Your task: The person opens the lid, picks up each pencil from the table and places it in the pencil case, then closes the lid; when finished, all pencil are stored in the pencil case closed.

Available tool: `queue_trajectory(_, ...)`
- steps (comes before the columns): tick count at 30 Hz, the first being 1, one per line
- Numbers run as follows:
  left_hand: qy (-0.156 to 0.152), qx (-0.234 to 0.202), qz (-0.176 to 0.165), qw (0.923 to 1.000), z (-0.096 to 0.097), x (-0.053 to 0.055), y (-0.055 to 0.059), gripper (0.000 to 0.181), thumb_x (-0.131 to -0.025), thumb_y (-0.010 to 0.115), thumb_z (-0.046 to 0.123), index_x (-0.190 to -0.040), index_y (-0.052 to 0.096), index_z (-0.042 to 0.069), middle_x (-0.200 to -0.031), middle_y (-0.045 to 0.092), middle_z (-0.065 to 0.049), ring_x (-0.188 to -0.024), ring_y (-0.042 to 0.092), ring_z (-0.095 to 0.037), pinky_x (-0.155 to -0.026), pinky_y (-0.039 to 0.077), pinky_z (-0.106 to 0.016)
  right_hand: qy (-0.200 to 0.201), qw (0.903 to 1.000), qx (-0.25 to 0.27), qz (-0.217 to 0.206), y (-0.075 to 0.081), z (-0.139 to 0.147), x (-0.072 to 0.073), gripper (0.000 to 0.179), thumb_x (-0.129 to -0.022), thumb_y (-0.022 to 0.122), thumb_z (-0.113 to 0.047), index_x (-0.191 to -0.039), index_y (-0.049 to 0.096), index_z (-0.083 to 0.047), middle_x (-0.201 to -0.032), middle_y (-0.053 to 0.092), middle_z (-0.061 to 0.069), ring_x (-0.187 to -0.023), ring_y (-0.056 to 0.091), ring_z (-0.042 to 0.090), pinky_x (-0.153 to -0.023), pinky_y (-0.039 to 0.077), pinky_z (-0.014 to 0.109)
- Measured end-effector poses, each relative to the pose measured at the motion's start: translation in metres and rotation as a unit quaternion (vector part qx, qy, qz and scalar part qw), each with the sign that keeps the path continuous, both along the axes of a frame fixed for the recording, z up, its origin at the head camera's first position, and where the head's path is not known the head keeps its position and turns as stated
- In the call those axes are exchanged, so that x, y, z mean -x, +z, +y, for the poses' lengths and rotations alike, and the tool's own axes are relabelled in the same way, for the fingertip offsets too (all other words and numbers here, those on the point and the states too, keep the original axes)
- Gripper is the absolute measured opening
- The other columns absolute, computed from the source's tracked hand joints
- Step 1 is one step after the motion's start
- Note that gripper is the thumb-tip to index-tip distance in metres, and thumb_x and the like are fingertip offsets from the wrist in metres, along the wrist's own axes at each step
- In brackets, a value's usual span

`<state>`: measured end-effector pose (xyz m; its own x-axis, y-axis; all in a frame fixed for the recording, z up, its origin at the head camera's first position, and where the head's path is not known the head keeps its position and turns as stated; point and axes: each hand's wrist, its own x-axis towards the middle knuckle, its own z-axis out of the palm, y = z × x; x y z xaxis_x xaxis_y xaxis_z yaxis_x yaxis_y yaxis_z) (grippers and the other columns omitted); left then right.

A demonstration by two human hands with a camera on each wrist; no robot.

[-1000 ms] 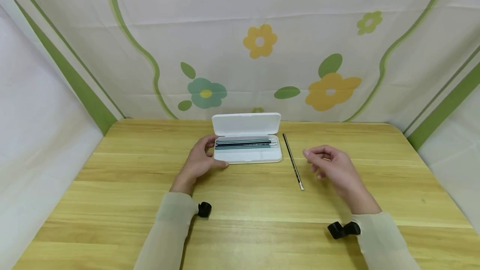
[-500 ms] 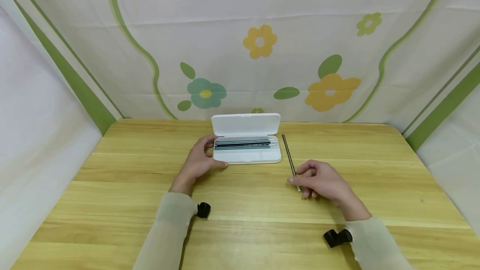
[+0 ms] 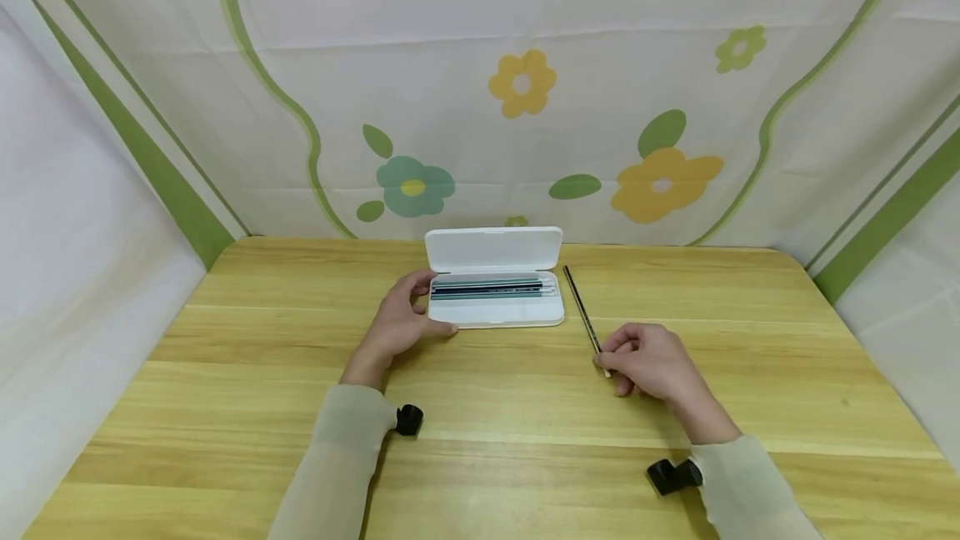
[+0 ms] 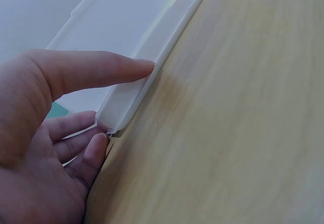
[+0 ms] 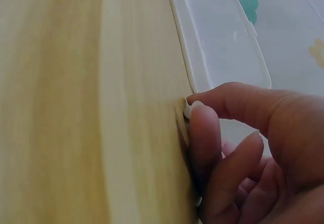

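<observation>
A white pencil case (image 3: pixel 517 315) lies on the table with its lid (image 3: pixel 495 248) raised at the back. Several teal and dark pencils (image 3: pixel 491 289) lie side by side in its rear half. My left hand (image 3: pixel 397 319) holds the case by its left end, thumb along the front edge and fingers round the side; the left wrist view shows the thumb tip on the white wall (image 4: pixel 143 80). To the right of the case, a single dark pencil (image 3: pixel 581 305) slants across the wood. My right hand (image 3: pixel 648 361) pinches it near its pale-tipped end (image 5: pixel 188 110), between thumb and fingers.
The wooden table (image 3: pixel 495 457) reaches back to a pale fabric backdrop (image 3: pixel 450 107) printed with flowers. Fabric also hangs at both sides. Black wrist cameras (image 3: pixel 408 420) sit at the sleeves.
My right hand has moved down and left to the pencil's near end and taken hold of it; that end has since shifted slightly right. My left hand stays on the pencil case.
</observation>
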<state>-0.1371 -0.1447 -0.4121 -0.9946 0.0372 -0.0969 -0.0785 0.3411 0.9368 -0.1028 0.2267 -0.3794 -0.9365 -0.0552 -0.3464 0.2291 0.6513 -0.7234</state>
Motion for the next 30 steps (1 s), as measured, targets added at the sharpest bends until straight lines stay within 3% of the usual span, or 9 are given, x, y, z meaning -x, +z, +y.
queue_trajectory(9,-0.002,0.005,0.004,1.0,0.0,0.0,-0.001,0.092,-0.075,0.094,0.004,-0.156,0.05,0.008,-0.153,0.054,-0.015,-0.137,0.05,-0.034,-0.113,0.047,-0.049,-0.016,0.9996,-0.022,0.003,0.002,0.015,0.001,0.019,-0.092,0.078,-0.023,-0.1,0.075,-0.006,-0.072,0.074,0.003,-0.063,0.07,0.018,-0.056,0.053,0.03)
queue_trajectory(17,-0.001,0.002,0.0,1.0,0.0,0.001,-0.003,0.092,-0.075,0.094,0.004,-0.156,0.05,0.01,-0.153,0.054,-0.012,-0.137,0.05,-0.032,-0.116,0.047,-0.049,0.012,0.9967,-0.076,0.024,0.005,0.022,0.002,0.022,-0.091,0.077,-0.029,-0.097,0.074,-0.009,-0.074,0.075,0.0,-0.063,0.07,0.017,-0.062,0.052,0.03)
queue_trajectory(30,-0.001,0.008,0.0,1.0,-0.001,0.0,-0.003,0.093,-0.076,0.094,0.005,-0.157,0.049,0.01,-0.155,0.053,-0.012,-0.138,0.049,-0.032,-0.117,0.045,-0.05,0.042,0.9812,-0.175,0.071,0.011,0.019,-0.002,0.025,-0.091,0.075,-0.037,-0.081,0.07,-0.014,-0.063,0.068,-0.001,-0.059,0.061,0.018,-0.06,0.044,0.032)
